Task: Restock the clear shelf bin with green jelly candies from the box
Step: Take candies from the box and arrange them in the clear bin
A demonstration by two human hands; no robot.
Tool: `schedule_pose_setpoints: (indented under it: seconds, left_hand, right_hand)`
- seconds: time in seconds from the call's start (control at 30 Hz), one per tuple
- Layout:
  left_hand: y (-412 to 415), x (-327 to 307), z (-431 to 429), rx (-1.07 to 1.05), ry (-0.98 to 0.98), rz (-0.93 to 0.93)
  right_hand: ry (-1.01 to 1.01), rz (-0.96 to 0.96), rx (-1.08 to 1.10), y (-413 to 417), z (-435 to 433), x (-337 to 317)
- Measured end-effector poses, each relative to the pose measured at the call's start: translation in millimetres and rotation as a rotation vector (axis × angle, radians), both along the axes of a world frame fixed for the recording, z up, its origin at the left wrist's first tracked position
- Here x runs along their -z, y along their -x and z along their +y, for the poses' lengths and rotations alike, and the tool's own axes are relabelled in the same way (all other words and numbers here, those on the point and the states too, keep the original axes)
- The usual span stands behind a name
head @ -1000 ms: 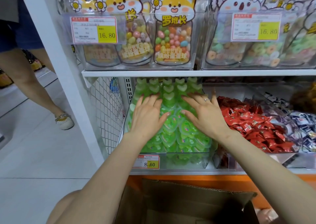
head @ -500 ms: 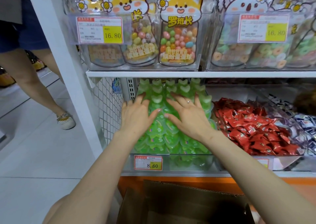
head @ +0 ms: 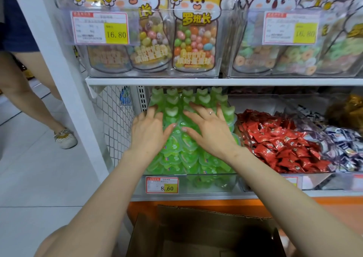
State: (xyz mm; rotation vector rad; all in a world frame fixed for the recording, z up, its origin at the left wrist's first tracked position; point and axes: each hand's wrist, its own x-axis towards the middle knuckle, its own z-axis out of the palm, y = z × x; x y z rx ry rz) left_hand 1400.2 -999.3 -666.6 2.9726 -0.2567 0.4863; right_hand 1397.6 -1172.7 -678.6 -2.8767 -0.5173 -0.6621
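Observation:
The clear shelf bin (head: 196, 184) on the lower shelf is heaped with green heart-shaped jelly candies (head: 188, 158) in rows that rise toward the back. My left hand (head: 147, 133) lies flat on the left side of the heap, fingers spread, holding nothing. My right hand (head: 208, 131), with a ring on one finger, rests flat on the right side, also spread. Thumb tips nearly meet in the middle. The brown cardboard box (head: 206, 231) stands open below the shelf; its inside is dark.
A bin of red wrapped candies (head: 284, 143) sits right of the green bin, with blue-white wrapped ones (head: 345, 145) further right. Clear bins of bagged sweets (head: 153, 41) fill the upper shelf. A person's leg and shoe (head: 62, 137) stand on the floor at left.
Both hands slid up and back over the green heap toward the rear rows, staying flat and spread. The camera shifted slightly, moving the shelf in view.

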Motion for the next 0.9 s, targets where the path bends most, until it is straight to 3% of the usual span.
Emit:
schedule_pose_setpoints:
  seconds: [0.27,0.43,0.53,0.8,0.9]
  left_hand:
    - [6.5,3.4,3.2,0.131,0.068,-0.116]
    - [11.1,7.0,3.9,0.195,0.136,-0.206]
    - [13.0,9.1,7.8,0.199,0.159,-0.192]
    - [15.5,11.4,10.2,0.233,0.192,-0.198]
    - [18.8,12.4,6.2,0.265,0.22,-0.22]
  right_hand:
    - [-0.472,0.014,0.1,-19.5,-67.7,-27.0]
    - [-0.414,0.286,0.016,-37.2,-83.9,-29.2]
    - [-0.484,0.397,0.012,-44.6,-82.2,-28.6]
    - [-0.54,0.395,0.012,-42.1,-85.0,-25.6]
    - [-0.682,0.322,0.085,-50.8,-87.1,-28.1]
